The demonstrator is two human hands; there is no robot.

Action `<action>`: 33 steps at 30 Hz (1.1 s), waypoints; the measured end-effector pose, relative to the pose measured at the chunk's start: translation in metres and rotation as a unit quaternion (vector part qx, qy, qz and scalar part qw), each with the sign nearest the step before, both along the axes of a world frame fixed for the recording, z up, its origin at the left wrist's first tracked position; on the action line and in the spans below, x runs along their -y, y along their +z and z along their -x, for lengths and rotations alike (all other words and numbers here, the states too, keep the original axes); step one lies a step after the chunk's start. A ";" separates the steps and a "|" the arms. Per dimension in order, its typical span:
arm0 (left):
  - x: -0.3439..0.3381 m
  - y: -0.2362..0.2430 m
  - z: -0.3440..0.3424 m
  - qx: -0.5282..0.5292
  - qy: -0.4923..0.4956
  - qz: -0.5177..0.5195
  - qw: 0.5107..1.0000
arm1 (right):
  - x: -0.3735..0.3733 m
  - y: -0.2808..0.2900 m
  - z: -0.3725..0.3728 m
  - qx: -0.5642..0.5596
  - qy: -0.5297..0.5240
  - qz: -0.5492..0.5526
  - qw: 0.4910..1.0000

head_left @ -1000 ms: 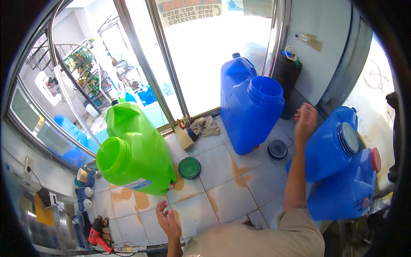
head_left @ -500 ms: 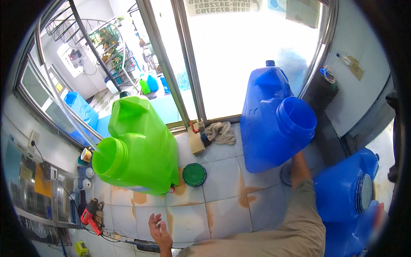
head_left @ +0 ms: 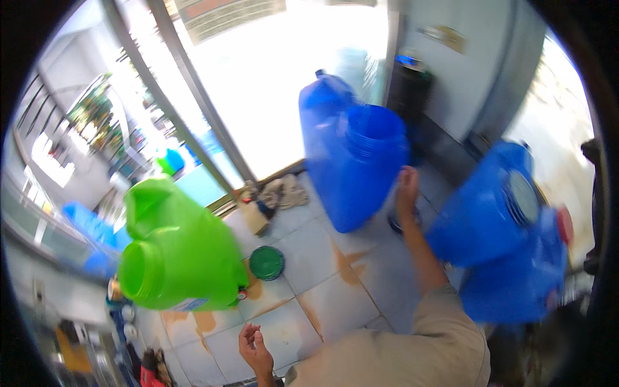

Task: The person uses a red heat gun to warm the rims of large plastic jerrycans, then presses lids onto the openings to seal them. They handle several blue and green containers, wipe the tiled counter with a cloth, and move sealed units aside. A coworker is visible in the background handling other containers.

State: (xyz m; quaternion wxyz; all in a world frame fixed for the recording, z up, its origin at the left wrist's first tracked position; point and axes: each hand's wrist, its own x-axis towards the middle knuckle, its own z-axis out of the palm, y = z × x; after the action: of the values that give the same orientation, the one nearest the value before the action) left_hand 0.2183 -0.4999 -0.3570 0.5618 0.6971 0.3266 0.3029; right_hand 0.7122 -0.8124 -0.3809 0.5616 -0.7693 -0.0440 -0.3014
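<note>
A large blue jug with a wide, uncapped mouth stands on the tiled ledge in front of the glass. Beside its right side is my right hand, slightly blurred, its fingers stretched upward with nothing seen in them. My left hand hovers low over the near tiles, open, fingers loosely bent and apart. A bright green jug, also uncapped, stands at the left. Between the two jugs lies a green round lid. Partly behind my right forearm is a dark round lid.
Two more blue jugs stand at the right, one with a pale lid, the other with a red cap. A crumpled rag and a small box sit by the door frame. A red tool lies lower left.
The view has swung right, shifting everything leftward and bringing the red-capped jug into fuller view. My right hand, hidden behind the blue jug before, now shows beside it. My left hand stays raised and open.
</note>
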 end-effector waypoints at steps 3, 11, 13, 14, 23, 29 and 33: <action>-0.004 -0.007 0.004 0.006 -0.067 0.035 0.997 | -0.003 0.048 0.130 -0.028 0.090 0.062 0.994; -0.023 -0.008 0.013 0.050 -0.185 0.040 0.981 | 0.097 0.256 0.292 0.138 -0.083 0.352 0.922; -0.029 -0.005 0.022 0.055 -0.194 0.031 0.979 | 0.139 0.286 0.321 0.136 -0.205 0.352 0.903; -0.032 -0.004 0.028 0.047 -0.194 0.040 0.979 | 0.164 0.299 0.329 0.128 -0.302 0.370 0.869; -0.065 0.001 0.081 0.053 -0.201 0.038 0.977 | 0.393 0.330 0.331 -0.300 -0.486 0.306 0.762; -0.082 0.008 0.103 0.038 -0.204 -0.035 0.978 | 0.461 0.265 0.285 -0.153 -0.426 0.403 0.795; -0.087 0.012 0.119 0.048 -0.182 -0.064 0.980 | 0.490 0.236 0.267 -0.096 -0.380 0.373 0.841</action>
State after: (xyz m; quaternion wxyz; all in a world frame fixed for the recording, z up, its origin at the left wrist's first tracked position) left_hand 0.0995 -0.4131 -0.3449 0.5770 0.7639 0.1473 0.2488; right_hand 0.4448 -1.3029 -0.1446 0.0752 -0.9023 0.1964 -0.3765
